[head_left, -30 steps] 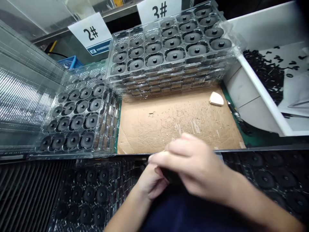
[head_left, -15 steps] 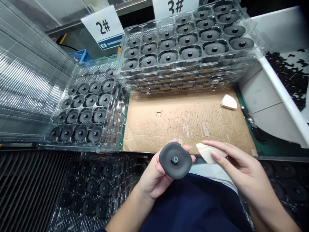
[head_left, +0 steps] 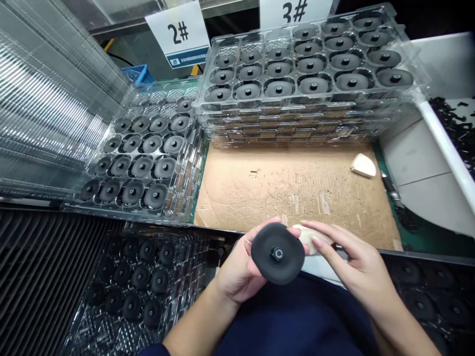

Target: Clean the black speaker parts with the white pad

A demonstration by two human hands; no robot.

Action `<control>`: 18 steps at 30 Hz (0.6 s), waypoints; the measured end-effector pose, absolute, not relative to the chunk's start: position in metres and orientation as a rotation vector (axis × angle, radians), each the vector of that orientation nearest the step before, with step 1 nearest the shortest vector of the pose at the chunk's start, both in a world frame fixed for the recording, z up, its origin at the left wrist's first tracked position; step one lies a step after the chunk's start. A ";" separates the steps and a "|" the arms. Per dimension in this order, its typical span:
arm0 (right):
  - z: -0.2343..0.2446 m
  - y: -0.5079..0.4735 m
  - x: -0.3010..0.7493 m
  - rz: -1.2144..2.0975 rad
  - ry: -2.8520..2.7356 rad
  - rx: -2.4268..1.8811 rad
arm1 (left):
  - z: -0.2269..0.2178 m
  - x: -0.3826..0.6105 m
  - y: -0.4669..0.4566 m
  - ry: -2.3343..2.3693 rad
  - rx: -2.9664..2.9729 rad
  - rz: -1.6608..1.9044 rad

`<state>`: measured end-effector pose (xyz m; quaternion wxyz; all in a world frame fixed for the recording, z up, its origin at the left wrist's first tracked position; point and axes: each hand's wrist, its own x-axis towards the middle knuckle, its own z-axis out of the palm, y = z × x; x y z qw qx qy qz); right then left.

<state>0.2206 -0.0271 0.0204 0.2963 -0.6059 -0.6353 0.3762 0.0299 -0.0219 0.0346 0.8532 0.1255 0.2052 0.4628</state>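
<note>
Left hand [head_left: 235,269] cradles a black disc [head_left: 265,259] on curled fingers, over the cardboard [head_left: 289,198] near edge; right hand [head_left: 356,264] pinches a pale sponge wedge [head_left: 308,239] against the disc's far rim.

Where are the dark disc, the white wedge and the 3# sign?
dark disc [head_left: 277,254], head view, central stud
white wedge [head_left: 363,165], head view, top face
3# sign [head_left: 295,12], head view, printed number

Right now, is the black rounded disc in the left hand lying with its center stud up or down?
Stud up: the black rounded disc sits on the left hand, its small central stud facing the camera.
</note>
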 end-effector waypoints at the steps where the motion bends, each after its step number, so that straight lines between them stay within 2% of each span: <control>1: 0.023 -0.027 0.219 0.988 -1.690 -1.611 | 0.035 0.030 -0.022 0.436 0.261 0.977; 5: 0.055 -0.033 0.205 0.714 -1.605 -1.609 | 0.041 0.034 -0.023 0.522 0.207 1.035; 8: 0.085 -0.032 0.185 0.508 -1.797 -1.377 | 0.049 0.039 -0.024 0.661 0.138 1.074; 11: 0.100 -0.023 0.169 0.573 -2.022 -1.130 | 0.054 0.040 -0.025 0.719 0.120 1.063; 14: 0.100 -0.010 0.161 0.716 -2.092 -1.108 | 0.055 0.039 -0.024 0.765 0.166 1.090; 18: 0.094 -0.006 0.158 0.498 -1.976 -1.095 | 0.053 0.037 -0.023 0.771 0.204 1.040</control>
